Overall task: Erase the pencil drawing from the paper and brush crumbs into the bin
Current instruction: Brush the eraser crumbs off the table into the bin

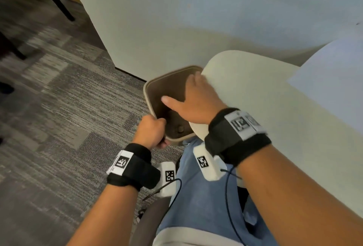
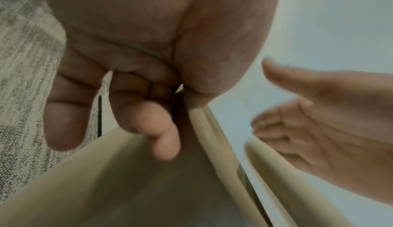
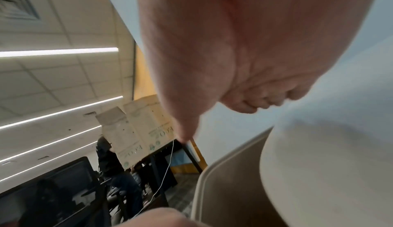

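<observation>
Bin held at worktop edge, right hand over it.
Left hand point(image 1: 150, 130) fingers point(image 2: 149, 119) curled round the near rim of the beige bin point(image 1: 164, 80), just below the rounded worktop point(image 1: 255, 96) corner. Right hand point(image 1: 196, 104) fingers straight, loosely spread, thumb out over the bin mouth. Paper point(image 1: 334, 80) lies on the worktop, right.

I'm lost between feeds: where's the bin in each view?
Head: bin at centre, under the table edge, left hand gripping its near rim.
Left wrist: its beige wall and rim fill the lower middle.
Right wrist: only a rim corner at bottom centre.
Shared landmark: the table's rounded edge beside the right hand.
</observation>
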A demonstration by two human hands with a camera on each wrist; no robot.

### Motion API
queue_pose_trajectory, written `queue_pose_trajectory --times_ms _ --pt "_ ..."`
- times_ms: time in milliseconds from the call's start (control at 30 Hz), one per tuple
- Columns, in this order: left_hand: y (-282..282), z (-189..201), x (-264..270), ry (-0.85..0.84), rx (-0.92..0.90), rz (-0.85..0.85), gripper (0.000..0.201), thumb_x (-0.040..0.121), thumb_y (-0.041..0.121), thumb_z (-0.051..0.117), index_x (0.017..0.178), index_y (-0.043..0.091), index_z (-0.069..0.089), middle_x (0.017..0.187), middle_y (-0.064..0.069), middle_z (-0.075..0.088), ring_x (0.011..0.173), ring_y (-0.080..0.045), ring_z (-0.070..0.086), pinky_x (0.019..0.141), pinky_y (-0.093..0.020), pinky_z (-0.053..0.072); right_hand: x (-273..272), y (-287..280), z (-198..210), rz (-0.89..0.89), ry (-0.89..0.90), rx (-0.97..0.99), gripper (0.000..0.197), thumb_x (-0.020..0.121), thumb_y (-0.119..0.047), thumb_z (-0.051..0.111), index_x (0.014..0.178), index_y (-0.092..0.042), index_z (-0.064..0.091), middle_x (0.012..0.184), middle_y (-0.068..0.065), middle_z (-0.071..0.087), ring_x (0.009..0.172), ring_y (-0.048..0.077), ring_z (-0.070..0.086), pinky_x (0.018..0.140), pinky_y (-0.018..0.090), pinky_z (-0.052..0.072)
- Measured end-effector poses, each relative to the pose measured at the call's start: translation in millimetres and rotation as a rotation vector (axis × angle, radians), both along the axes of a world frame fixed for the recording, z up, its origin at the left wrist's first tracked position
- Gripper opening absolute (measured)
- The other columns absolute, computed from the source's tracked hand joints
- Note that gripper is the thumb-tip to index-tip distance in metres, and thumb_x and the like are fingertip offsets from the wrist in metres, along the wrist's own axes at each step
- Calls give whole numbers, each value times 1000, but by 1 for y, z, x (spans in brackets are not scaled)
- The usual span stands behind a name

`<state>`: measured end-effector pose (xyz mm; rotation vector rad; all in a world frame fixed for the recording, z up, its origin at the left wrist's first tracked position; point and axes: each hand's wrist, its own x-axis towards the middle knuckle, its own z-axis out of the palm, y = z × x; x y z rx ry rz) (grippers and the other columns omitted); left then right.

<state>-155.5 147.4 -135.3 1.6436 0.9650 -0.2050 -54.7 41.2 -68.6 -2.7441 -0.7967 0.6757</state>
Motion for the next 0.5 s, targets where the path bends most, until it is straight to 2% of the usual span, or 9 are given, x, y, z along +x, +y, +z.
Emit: queue_pose_trajectory --times_ms 100,167,233,267,300,333,367,433,500 --pt "0 0 0 0 12 5 30 94 9 46 85 -15 61 53 -21 63 36 -25 53 44 -32 49 -17 -24 -8 -148 -27 -186 111 84 -80 28 153 2 -1 161 23 -6 150 36 -6 121 48 4" --pt "-2 1 -1 -8 10 -11 30 94 9 45 85 -15 61 54 -21 63 37 -25 53 45 -32 49 -19 -16 -13 -88 -46 -154 111 84 -80 27 153 2 -1 161 23 -5 150 35 -6 121 48 4" --pt "-4 2 -2 -12 5 -25 29 95 9 44 85 -13 61 54 -21 63 37 -24 53 44 -31 48 -9 4 -9 50 20 -25 98 88 -74 29 151 1 18 159 20 17 148 34 11 120 46 15" --pt "-4 3 -3 -14 5 -27 29 96 9 44 85 -12 60 54 -20 64 36 -24 53 44 -31 48 -6 12 -2 71 71 70 88 91 -70 32 145 -1 32 150 17 33 143 33 24 116 44 25" --pt "-4 3 -3 -16 6 -27 29 96 8 44 85 -13 60 54 -20 64 35 -23 53 43 -31 48 -6 13 4 56 92 156 81 92 -68 35 139 -2 40 143 14 41 138 31 31 113 43 30" --pt "-4 3 -3 -16 6 -26 29 96 8 44 85 -13 60 54 -21 64 35 -23 53 44 -31 48 -10 7 9 15 59 198 82 91 -69 35 138 -2 41 144 15 40 139 32 31 113 45 30" --pt "-4 3 -3 -15 7 -23 30 96 9 44 85 -14 61 54 -21 64 35 -23 53 44 -31 49 -16 -5 13 -45 -6 164 90 88 -73 33 142 -1 35 152 18 31 144 34 23 117 48 25" --pt "-4 4 -3 -11 14 -17 29 96 9 45 86 -13 60 54 -20 63 34 -22 53 42 -29 48 -39 -38 8 -196 -50 -72 106 84 -80 26 153 0 11 162 21 3 150 35 1 121 51 9" --pt "-3 4 -3 -14 21 -18 29 97 10 45 85 -13 61 55 -20 64 35 -22 53 43 -29 49 -61 -59 -3 -285 -23 -241 114 81 -83 22 153 2 -3 160 26 -9 149 38 -9 121 53 3"
